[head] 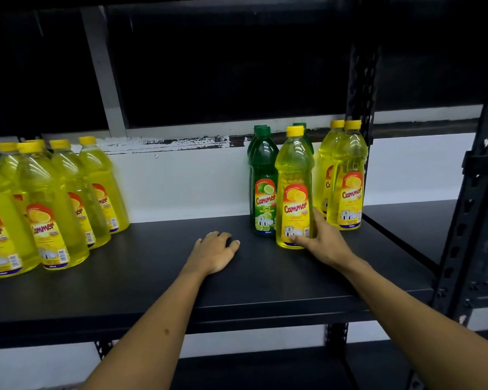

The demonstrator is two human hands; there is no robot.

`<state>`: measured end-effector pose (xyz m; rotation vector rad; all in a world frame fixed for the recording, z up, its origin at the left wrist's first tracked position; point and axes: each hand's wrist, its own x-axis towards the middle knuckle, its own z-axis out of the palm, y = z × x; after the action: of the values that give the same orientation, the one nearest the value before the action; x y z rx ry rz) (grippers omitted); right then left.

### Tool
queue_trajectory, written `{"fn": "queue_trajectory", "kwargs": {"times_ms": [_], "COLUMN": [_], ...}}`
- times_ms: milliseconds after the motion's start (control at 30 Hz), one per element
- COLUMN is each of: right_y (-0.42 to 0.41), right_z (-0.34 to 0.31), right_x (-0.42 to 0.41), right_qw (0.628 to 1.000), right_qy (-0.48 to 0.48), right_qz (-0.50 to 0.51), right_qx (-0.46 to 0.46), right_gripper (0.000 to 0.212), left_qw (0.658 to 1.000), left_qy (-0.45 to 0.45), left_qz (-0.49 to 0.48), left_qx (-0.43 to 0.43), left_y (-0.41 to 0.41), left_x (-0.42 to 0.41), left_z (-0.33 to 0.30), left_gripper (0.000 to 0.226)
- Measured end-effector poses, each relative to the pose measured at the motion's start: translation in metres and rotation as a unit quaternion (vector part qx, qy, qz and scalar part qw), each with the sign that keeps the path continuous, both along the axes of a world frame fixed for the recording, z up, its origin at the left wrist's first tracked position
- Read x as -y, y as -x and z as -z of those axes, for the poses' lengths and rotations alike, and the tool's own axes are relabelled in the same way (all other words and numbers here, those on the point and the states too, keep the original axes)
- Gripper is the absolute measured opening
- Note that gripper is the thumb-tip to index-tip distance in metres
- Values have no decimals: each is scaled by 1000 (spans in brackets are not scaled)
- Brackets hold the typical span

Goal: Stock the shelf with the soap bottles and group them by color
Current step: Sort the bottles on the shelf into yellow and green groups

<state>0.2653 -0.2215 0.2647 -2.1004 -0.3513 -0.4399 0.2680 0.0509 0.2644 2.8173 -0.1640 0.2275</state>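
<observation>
Several yellow soap bottles [48, 209] stand grouped at the left end of the black shelf [158, 277]. Right of centre stands one yellow bottle [295, 190], and my right hand [321, 240] grips its lower part, thumb across the label. Just behind it to the left stand green bottles [262, 187], one more partly hidden at the back. Two further yellow bottles [347, 175] stand at the right end by the upright. My left hand [216, 250] rests palm down on the shelf in the middle, holding nothing.
A black perforated upright [361, 66] rises behind the right bottles. Another upright [468, 206] stands at the right front, with a second shelf section [406, 220] beyond it. A white wall backs the shelf. A lower shelf [251, 370] lies below.
</observation>
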Motion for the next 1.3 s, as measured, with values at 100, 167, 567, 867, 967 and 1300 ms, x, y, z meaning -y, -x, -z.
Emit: {"fn": "queue_trajectory", "kwargs": {"times_ms": [100, 167, 567, 867, 967, 1300], "right_y": [4, 6, 8, 9, 9, 11], "right_z": [0, -1, -8, -10, -12, -6], "right_x": [-3, -5, -20, -21, -24, -90], "right_qw": [998, 994, 914, 912, 904, 925], "right_qy": [47, 84, 389, 391, 405, 366], "right_qz": [-37, -63, -26, -26, -21, 46], "right_qx": [-12, -26, -113, -120, -138, -96], "right_gripper": [87, 90, 67, 66, 65, 45], "left_qw": [998, 993, 955, 915, 916, 915], "left_qy": [57, 111, 279, 390, 387, 396], "left_qz": [8, 16, 91, 82, 85, 17], "left_qx": [12, 32, 53, 67, 59, 80], "left_y": [5, 10, 25, 31, 28, 24], "left_x": [0, 0, 9, 31, 28, -34], "left_z": [-2, -2, -11, -11, -9, -9], "left_gripper": [55, 57, 98, 85, 74, 66]}}
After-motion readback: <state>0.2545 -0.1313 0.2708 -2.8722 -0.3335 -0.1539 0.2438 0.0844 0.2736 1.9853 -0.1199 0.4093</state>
